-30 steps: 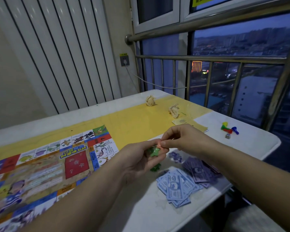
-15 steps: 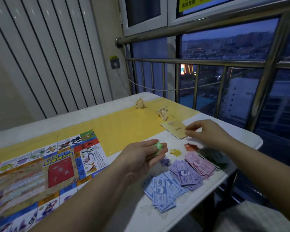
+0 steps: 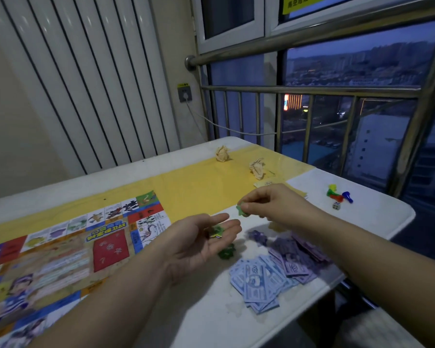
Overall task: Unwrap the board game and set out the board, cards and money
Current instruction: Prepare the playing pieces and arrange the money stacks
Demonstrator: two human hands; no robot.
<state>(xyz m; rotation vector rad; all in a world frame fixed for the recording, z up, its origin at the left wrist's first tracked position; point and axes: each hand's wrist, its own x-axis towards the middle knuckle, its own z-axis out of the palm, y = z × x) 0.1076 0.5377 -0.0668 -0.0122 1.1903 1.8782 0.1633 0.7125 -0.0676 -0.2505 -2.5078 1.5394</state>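
Your left hand (image 3: 196, 244) pinched a green star half a second ago. It has since turned palm-up with the fingers spread straight, and green tokens (image 3: 216, 232) lie loose on them. Your right hand (image 3: 281, 207), which was then out by the card stack, has come back. It now pinches a green star (image 3: 241, 210) between thumb and forefinger, just above your left fingertips and apart from them.

The game board (image 3: 60, 247) lies flat at the far left of the white table (image 3: 211, 322). Its far edge lies over the yellow strip (image 3: 199, 189). A dark green token (image 3: 226, 252) sits on the table just beside your left fingers, with a purple token (image 3: 258, 234) near it. The blue banknotes (image 3: 256, 285) lie in a loose heap, touching the purple banknotes (image 3: 299, 257) to their right.

Two crumpled paper balls (image 3: 222, 153) rest on the yellow strip. Your right hand hides most of the card stack (image 3: 268, 183). The coloured pawns (image 3: 337, 194) and a die (image 3: 336, 205) stand well apart at the right.
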